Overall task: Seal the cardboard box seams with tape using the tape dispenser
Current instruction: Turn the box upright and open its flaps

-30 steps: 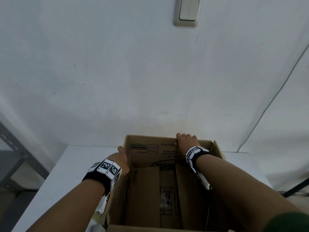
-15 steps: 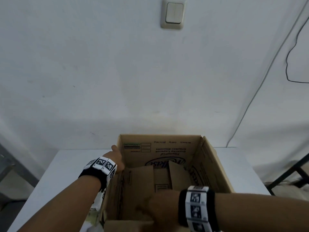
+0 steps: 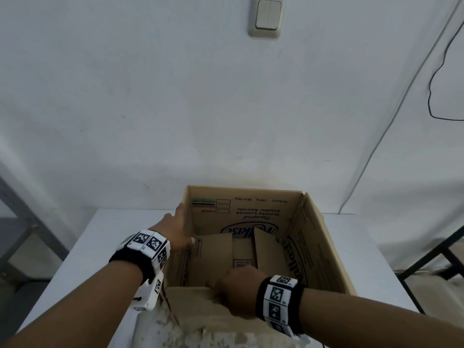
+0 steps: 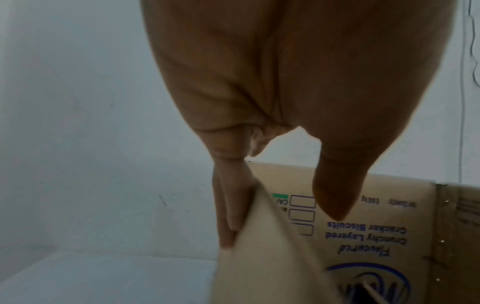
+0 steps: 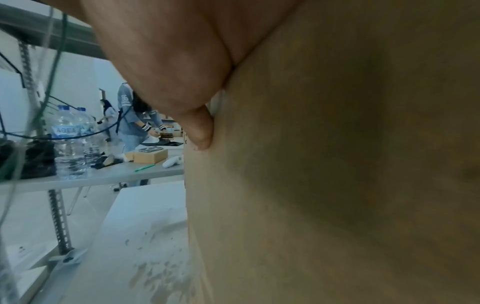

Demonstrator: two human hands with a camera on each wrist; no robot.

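Observation:
An open brown cardboard box [image 3: 324, 247] printed with biscuit lettering stands on the white table [image 3: 113, 234]. Its inner bottom flaps lie loosely folded inside. My left hand [image 3: 175, 229] lies against the outside of the left wall, its fingers [image 4: 231, 205] straight on the cardboard and its thumb [image 4: 335, 195] over the top edge, apart from the wall. My right hand [image 3: 233, 292] grips the near flap at the box's front edge, the thumb [image 5: 200, 131] pressed on the cardboard [image 5: 337, 185]. No tape dispenser is in view.
The box's far side stands close to a white wall with a light switch [image 3: 267, 17] and a hanging cable [image 3: 431, 84]. A metal rack [image 3: 22, 214] is at left, a black frame [image 3: 447, 252] at right. Behind, another table carries water bottles [image 5: 67, 144], with people standing by it.
My right hand has left the box's far wall and come back to the near flap, which it now grips. The left hand stays at the left wall.

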